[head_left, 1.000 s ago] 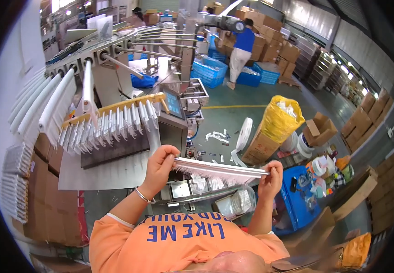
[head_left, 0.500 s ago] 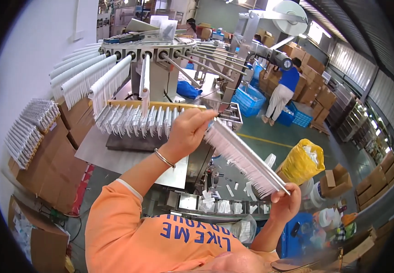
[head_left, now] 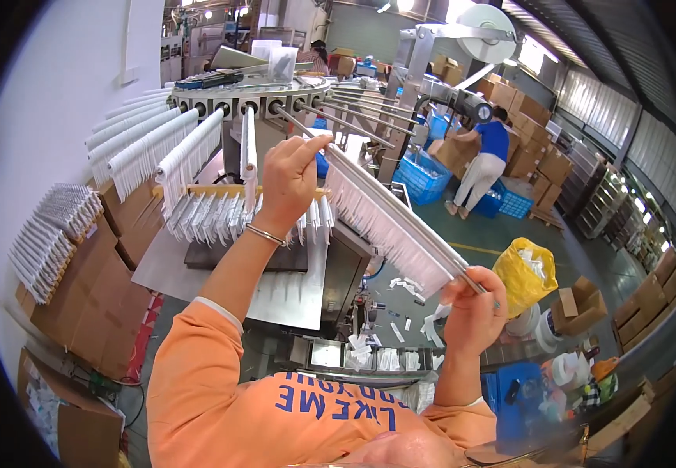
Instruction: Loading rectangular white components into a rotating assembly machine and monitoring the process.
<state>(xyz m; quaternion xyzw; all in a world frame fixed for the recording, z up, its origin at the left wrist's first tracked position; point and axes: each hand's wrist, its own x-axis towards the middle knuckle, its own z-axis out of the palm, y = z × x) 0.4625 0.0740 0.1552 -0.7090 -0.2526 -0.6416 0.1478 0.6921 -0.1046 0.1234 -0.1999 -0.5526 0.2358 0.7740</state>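
A metal rod hung with a row of thin white strips (head_left: 389, 226) slants between my two hands, its left end higher and farther away. My left hand (head_left: 290, 175), a bangle on its wrist, pinches that upper end close to the bare spokes of a round machine (head_left: 252, 92). My right hand (head_left: 474, 308) grips the lower end with thumb and fingers. Left of my left hand, similar fringed rods (head_left: 190, 152) stick out from the machine. Below them, a wooden rack (head_left: 221, 189) carries several more bundles of white strips.
More strip-laden rods (head_left: 53, 238) rest on cardboard boxes at the left wall. A metal table (head_left: 225, 292) lies under the rack. To the right stand a yellow sack (head_left: 527, 277) and an open carton (head_left: 576, 304). A co-worker in blue (head_left: 490, 156) bends by blue crates (head_left: 424, 178).
Both hands have lifted the fringed rod up and to the left, away from me. Its upper end is now beside the machine's spokes. The co-worker has bent forward.
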